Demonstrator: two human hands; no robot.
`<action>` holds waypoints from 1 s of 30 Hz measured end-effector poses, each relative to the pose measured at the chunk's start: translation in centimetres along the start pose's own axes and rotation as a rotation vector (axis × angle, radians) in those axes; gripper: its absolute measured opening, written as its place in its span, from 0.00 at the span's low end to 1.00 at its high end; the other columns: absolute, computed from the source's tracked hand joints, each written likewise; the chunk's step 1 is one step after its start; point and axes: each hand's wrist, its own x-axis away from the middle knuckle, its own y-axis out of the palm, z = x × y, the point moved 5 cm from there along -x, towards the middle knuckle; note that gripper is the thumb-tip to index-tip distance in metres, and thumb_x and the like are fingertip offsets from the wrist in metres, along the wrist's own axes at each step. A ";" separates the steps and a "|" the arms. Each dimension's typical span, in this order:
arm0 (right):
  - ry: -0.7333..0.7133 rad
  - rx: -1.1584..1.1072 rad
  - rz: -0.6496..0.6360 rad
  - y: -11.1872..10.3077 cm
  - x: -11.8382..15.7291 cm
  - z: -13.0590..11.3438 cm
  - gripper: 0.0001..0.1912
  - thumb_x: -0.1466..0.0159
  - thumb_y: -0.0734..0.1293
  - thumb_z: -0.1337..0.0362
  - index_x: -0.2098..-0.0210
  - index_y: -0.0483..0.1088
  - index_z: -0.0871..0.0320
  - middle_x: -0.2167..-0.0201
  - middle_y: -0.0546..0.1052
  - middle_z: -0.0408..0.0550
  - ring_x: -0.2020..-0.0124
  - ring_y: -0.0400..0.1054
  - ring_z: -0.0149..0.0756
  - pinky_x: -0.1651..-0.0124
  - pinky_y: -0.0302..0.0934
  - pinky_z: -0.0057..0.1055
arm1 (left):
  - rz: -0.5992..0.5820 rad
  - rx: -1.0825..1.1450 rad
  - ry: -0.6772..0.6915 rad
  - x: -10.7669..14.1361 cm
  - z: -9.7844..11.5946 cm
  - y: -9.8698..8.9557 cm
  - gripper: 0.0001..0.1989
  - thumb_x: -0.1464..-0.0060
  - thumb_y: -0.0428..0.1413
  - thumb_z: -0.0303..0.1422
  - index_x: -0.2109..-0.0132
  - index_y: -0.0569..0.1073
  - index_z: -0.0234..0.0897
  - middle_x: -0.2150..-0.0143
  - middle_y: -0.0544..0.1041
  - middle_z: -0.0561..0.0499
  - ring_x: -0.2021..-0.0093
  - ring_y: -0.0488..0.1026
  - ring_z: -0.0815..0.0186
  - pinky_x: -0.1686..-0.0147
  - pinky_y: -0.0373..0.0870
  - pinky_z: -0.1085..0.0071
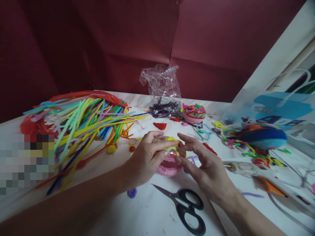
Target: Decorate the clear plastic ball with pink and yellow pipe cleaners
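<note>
A round pink ornament (167, 168) with yellow and red trim on top stands on the table between my hands. My left hand (150, 155) grips it from the left, with index finger and thumb pressed over the top. My right hand (200, 164) holds the other side, thumb and fingers bent against the trim near a small red bead-like piece. The fingers hide much of the upper part. Just in front lie black-handled scissors (185, 208), blades slightly apart. A purple coil (132, 193) rests to their left.
Loose pipe cleaners (86, 114) spread across the left. Behind stand a clear plastic bag (163, 87) and a second decorated pink ball (194, 113). A glue gun (246, 168) with its cable lies at right, near a blue ball-shaped bundle (263, 137) and a blue-and-white bag (278, 109).
</note>
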 end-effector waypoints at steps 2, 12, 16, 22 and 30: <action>0.002 -0.012 0.013 0.0 0.1 0.2 0.04 0.39 0.66 0.63 0.65 0.70 0.55 0.48 0.73 0.58 0.43 0.64 0.46 0.48 0.64 0.40 | -0.023 -0.017 0.032 0.1 0.1 0.0 0.18 0.44 0.49 0.25 0.48 0.74 0.39 0.46 0.64 0.40 0.41 0.62 0.55 0.41 0.60 0.54; -0.029 -0.016 0.012 -0.1 0.1 0.4 0.03 0.39 0.66 0.63 0.65 0.72 0.54 0.48 0.73 0.57 0.44 0.65 0.45 0.49 0.64 0.40 | -0.095 -0.057 0.096 -0.4 0.5 -0.4 0.16 0.45 0.51 0.26 0.51 0.76 0.41 0.46 0.66 0.42 0.43 0.64 0.57 0.43 0.63 0.57; -0.078 0.060 -0.008 -0.3 0.0 -0.1 0.05 0.38 0.65 0.64 0.64 0.72 0.55 0.47 0.72 0.58 0.45 0.66 0.44 0.49 0.65 0.39 | -0.099 -0.065 0.065 -0.4 0.5 -0.5 0.16 0.46 0.53 0.27 0.50 0.75 0.42 0.48 0.67 0.44 0.44 0.65 0.57 0.44 0.64 0.57; -0.103 0.134 -0.008 -0.2 0.2 -0.1 0.06 0.38 0.63 0.64 0.64 0.71 0.56 0.46 0.72 0.60 0.46 0.67 0.45 0.49 0.66 0.40 | -0.123 -0.055 0.041 -0.5 0.5 -0.7 0.17 0.45 0.52 0.28 0.49 0.74 0.40 0.49 0.68 0.42 0.44 0.65 0.56 0.44 0.63 0.56; -0.079 0.113 -0.006 -0.3 0.2 -0.2 0.07 0.37 0.62 0.65 0.64 0.72 0.56 0.48 0.73 0.60 0.50 0.70 0.44 0.52 0.68 0.38 | -0.115 -0.042 0.040 -0.8 0.3 -0.7 0.17 0.46 0.51 0.26 0.51 0.76 0.39 0.50 0.69 0.43 0.45 0.66 0.57 0.44 0.64 0.59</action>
